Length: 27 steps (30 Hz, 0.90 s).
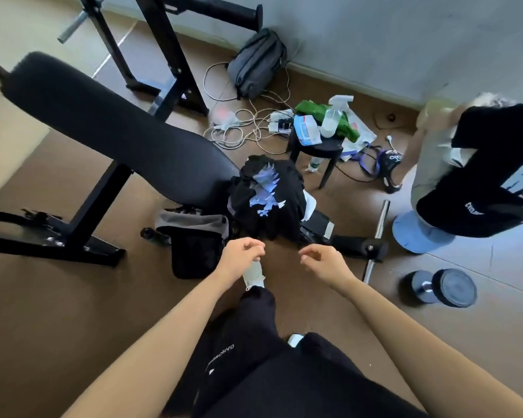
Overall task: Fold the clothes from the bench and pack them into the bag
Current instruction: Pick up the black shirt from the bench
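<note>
Reaching for the clothes (pixel 266 203) heaped on the counter (pixel 118 140) end, frame centre, I am holding left hand (pixel 240 256) and right hand (pixel 325 262) empty, fingers (pixel 254 245) loosely curled, aiming to pinch both shoulders; bag (pixel 193 245) lying left.

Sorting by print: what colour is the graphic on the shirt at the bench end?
Light blue, bird-like, on the black shirt; clearest in the head view.

person (pixel 477 164): blurred, cut off by the right edge
worktop (pixel 118 125): near end hidden under black clothes (pixel 267 197)
bag (pixel 193 251): inside too dark to tell
left hand (pixel 242 256): grip unclear
</note>
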Motion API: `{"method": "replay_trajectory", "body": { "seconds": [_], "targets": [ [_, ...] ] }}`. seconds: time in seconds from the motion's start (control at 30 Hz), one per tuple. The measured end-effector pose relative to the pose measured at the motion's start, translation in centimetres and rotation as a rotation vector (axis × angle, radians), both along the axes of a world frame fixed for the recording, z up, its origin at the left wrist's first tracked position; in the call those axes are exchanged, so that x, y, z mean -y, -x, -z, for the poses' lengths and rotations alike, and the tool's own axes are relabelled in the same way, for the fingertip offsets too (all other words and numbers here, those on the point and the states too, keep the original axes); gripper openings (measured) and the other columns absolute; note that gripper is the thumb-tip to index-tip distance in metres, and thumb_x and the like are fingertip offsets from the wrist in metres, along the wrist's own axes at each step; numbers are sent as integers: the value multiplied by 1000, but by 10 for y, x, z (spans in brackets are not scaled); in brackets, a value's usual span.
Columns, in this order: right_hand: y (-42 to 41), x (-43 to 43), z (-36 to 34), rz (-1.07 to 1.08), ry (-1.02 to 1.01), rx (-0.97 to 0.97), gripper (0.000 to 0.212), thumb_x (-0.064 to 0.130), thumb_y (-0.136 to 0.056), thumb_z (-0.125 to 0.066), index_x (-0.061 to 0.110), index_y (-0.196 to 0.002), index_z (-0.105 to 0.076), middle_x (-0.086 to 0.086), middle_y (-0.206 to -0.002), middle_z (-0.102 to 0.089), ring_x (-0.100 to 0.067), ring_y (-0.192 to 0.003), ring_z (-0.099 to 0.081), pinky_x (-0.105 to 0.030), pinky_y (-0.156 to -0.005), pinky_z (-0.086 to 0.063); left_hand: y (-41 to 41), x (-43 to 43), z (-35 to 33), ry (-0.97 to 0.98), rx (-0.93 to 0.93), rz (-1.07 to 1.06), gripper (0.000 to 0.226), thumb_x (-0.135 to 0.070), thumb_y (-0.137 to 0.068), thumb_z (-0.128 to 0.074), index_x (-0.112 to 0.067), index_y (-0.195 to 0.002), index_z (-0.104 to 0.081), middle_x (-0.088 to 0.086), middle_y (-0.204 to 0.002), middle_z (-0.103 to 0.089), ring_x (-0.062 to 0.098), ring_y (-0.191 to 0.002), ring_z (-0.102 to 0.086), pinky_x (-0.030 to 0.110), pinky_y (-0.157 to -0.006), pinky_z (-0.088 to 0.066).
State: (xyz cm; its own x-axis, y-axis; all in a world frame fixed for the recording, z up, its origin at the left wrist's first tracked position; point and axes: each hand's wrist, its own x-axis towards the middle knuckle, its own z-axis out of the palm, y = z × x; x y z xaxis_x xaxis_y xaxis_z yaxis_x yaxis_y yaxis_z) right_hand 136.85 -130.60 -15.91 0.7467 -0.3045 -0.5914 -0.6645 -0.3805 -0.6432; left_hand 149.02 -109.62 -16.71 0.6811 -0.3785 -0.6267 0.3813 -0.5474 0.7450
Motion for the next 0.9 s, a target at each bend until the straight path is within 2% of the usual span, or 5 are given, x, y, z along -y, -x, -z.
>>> {"method": "replay_trajectory", "body": {
  "seconds": [0.33,0.53,0.63,0.73,0.9],
  "targets": [
    [-169,35,40,88,47,-23,27,17,-96,-66,18,-123,-68,-3,-115,-70,-19,-96,-66,-35,-93,-52,-195,63,70,-156,80,-5,13,-25,-99,-62,-21,-104,-73,-2,-101,-72,20,-100,-67,34,-90,-53],
    [-241,59,95,-39,143,-34,69,18,-94,-69,20,-155,-36,-5,-152,-40,-25,-134,-46,-39,-111,-43,-234,91,136,-315,303,257,70,-21,-92,-72,-31,-152,-38,2,-146,-47,25,-123,-57,45,-95,-55],
    [-247,69,115,-145,232,-46,60,15,-95,-68,15,-151,-45,-9,-145,-45,-29,-135,-42,-36,-110,-38,-234,103,163,-299,438,400,57,-18,-90,-72,-29,-143,-54,0,-138,-51,23,-120,-56,40,-90,-55],
    [-242,73,122,-143,255,-10,50,13,-96,-66,13,-144,-53,-8,-138,-51,-26,-130,-46,-33,-104,-41,-231,116,166,-191,401,216,27,-10,-93,-67,-18,-117,-75,3,-124,-66,21,-118,-60,31,-98,-49],
    [-241,79,114,-104,178,-4,42,12,-94,-67,10,-135,-61,-6,-132,-58,-24,-126,-49,-32,-104,-43,-212,116,132,-34,371,70,32,0,-97,-55,-12,-117,-76,7,-134,-67,19,-129,-57,36,-110,-44]
  ]
}}
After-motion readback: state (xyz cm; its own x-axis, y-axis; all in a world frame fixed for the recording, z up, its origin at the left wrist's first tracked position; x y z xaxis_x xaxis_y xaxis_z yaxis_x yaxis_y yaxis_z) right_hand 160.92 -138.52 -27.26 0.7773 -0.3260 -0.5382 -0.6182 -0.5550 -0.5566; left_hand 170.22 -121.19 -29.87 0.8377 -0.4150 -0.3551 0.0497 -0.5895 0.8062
